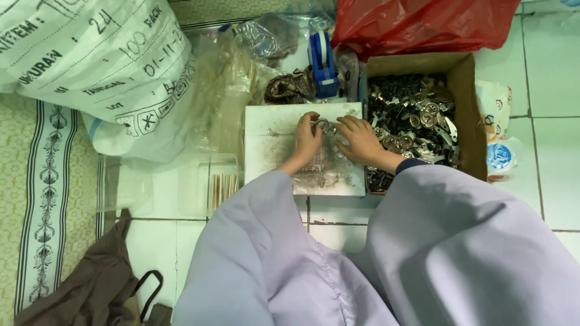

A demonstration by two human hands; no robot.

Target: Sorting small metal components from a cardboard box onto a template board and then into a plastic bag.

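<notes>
Over a smudged white board (272, 130) on the tiled floor, left hand (307, 140) and right hand (360, 140) pinch a small metal ring (323, 125); a cardboard box (462, 96) of metal parts (417, 118) sits at three o'clock.

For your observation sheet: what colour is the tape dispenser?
Blue tape dispenser, clearest in the head view.

The small metal part (323, 125) between the left hand (307, 140) and the right hand (360, 140) is too small to make out, and the fingers cover most of it. Both forearms vanish under wide lilac sleeves (386, 247). The white sack (103, 66) and red bag (423, 24) run off the top edge. The pieces in the cardboard box (464, 102) blur into a dark heap.
</notes>
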